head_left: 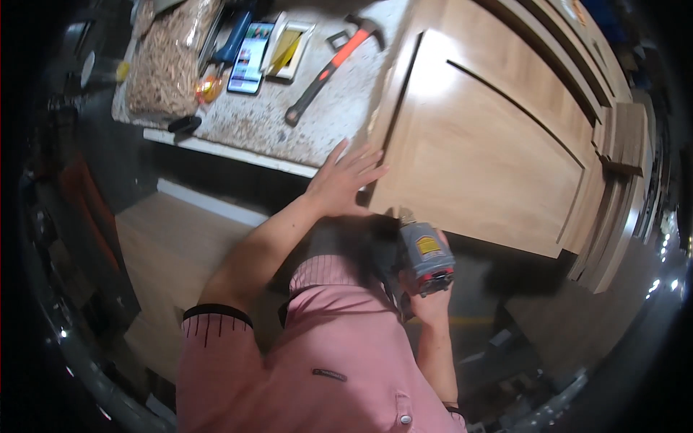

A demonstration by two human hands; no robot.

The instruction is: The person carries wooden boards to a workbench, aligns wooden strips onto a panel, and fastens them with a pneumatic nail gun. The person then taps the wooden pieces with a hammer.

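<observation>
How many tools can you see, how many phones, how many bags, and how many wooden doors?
Tools: 2, the hammer and the power tool in the right hand
Phones: 1, the phone
Bags: 1, the clear bag of wood pieces
Wooden doors: 1, the cabinet door under the left hand
Total: 5

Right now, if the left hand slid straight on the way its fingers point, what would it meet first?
The left hand lies flat at the corner of the wooden cabinet door, fingers pointing up and right. Going straight on, it would slide further onto that door panel; nothing else shows in that line, though depth is hard to judge.
</observation>
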